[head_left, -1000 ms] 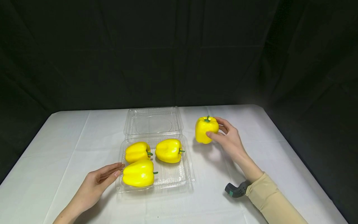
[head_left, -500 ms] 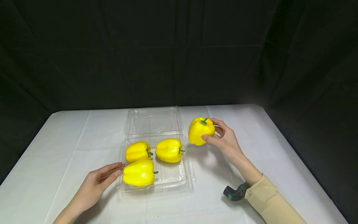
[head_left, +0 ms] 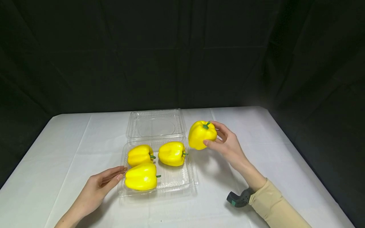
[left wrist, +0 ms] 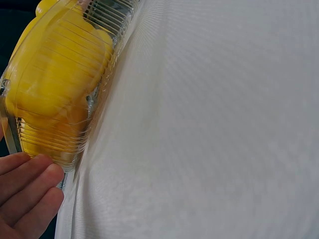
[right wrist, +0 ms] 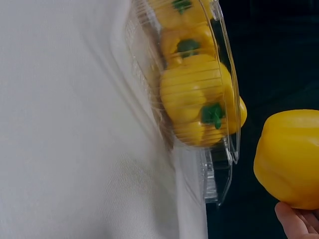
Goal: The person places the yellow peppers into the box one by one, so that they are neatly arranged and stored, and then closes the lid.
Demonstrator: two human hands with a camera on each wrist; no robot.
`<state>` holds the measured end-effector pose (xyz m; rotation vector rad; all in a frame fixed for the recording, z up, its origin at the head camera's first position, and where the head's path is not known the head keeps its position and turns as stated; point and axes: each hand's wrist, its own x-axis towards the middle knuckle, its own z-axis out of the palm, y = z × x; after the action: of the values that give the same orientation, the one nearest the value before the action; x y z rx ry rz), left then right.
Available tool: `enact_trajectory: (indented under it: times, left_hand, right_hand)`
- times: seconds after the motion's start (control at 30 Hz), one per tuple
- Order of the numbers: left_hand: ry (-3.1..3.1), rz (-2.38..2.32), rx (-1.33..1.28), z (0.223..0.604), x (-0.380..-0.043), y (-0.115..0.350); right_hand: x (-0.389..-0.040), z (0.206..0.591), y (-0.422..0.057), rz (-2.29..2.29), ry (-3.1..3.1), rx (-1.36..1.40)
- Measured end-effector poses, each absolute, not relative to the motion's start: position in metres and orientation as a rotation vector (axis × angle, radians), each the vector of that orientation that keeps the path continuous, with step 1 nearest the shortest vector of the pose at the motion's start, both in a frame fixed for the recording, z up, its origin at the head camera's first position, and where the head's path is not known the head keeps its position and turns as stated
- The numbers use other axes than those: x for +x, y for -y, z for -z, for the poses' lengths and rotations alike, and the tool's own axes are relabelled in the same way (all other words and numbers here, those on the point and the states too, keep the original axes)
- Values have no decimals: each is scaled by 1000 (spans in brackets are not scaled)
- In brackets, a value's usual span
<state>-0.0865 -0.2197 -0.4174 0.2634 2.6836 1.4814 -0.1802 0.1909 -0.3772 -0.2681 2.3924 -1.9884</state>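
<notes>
In the head view my right hand (head_left: 225, 142) holds a yellow bell pepper (head_left: 198, 134) by its side, tilted with its green stem up, in the air by the container's right edge. The clear plastic clamshell container (head_left: 175, 179) lies opened out. Three more yellow bell peppers lie on their sides in it: one at back left (head_left: 139, 155), one at back right (head_left: 171, 153) and one at front left (head_left: 141, 176). My left hand (head_left: 97, 186) pinches the container's left rim. Its fingertips (left wrist: 47, 164) rest on the ribbed outer wall in the left wrist view.
The container's lid (head_left: 156, 124) is folded back flat behind the base. A white cloth covers the table (head_left: 65, 171). A dark grey curved device (head_left: 239, 199) sits at my right wrist, near the beige sleeve (head_left: 276, 202). Black curtain (head_left: 182, 57) hangs behind.
My right hand has carried the bell pepper left, close to the container, and tilted it. My left hand and the peppers in the container have stayed put.
</notes>
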Motion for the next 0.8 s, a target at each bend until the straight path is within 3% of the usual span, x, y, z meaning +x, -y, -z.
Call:
enact_trajectory:
  times: [0.8]
  left_hand:
    - [-2680,-1517,305,418,-86,219]
  right_hand:
    - [-159,377,-169,1952,-2306,-527]
